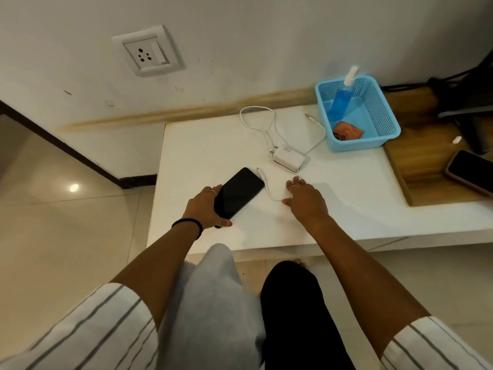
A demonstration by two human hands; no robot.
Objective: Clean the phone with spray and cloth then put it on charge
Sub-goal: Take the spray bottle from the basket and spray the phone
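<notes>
Our left hand (pixel 206 208) grips the dark phone (pixel 238 193) by its near end on the white table (pixel 346 188). Our right hand (pixel 304 197) lies spread on the charger cable (pixel 267 192). Beyond sit the white charger (pixel 289 159) and a blue basket (pixel 384 113) holding spray bottle (pixel 340 98) and cloth (pixel 347 131).

A second phone (pixel 472 172) lies on a wooden shelf (pixel 424 161) at the right, next to the white table (pixel 208 145). A small white thing (pixel 457 139) sits on the wood near it, and black cables (pixel 416 85) run along the back by a dark stand (pixel 477 76). The floor (pixel 66 236) is shiny, pale tile.
</notes>
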